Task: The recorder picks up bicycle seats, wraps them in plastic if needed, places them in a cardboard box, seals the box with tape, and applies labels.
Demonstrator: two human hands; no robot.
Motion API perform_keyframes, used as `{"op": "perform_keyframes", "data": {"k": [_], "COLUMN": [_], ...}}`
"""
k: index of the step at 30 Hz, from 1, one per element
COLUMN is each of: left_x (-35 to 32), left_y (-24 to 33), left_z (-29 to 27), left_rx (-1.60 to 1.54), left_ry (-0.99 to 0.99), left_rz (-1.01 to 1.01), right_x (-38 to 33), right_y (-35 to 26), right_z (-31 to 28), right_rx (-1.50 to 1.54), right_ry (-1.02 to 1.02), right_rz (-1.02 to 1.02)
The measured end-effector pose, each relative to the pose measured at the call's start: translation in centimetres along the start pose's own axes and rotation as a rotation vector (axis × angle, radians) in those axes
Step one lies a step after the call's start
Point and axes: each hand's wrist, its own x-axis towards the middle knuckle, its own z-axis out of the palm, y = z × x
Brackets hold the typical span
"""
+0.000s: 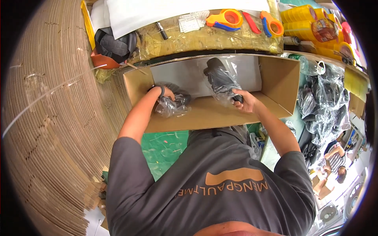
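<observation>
A long open cardboard box [279, 84] with a pale bottom lies in front of me. My right hand [245, 101] grips the lower end of a black part wrapped in clear plastic [221, 78], tilted over the middle of the box. At the box's left end, my left hand [169, 93], with a dark band at the wrist, is closed on another dark part in clear plastic [174, 105]. The plastic and shadow partly hide its fingers. The exact kind of either black part cannot be made out.
Stacked flat cardboard [59, 98] rises at left. Beyond the box, a tape-covered surface [177, 41] holds two orange-and-blue tape dispensers [226, 19] and a black marker [162, 30]. Yellow tape rolls [299, 27] and bagged black parts [325, 102] sit at right; another person [336, 161] is beyond.
</observation>
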Motion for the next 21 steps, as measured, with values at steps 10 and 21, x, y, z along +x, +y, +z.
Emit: {"op": "perform_keyframes", "data": {"k": [10, 21], "left_x": [13.9, 18.2], "left_y": [-8.6, -4.0], "left_z": [-8.6, 3.9], "left_rx": [-0.446, -0.394], "left_ry": [-1.128, 0.899], "left_rz": [0.11, 0.355], "right_x": [18.0, 30.4], "right_y": [0.8, 4.6], "right_z": [3.4, 4.1], "right_rx": [0.164, -1.098], "right_ry": [-0.372, 0.616], "right_rz": [0.291, -0.337]}}
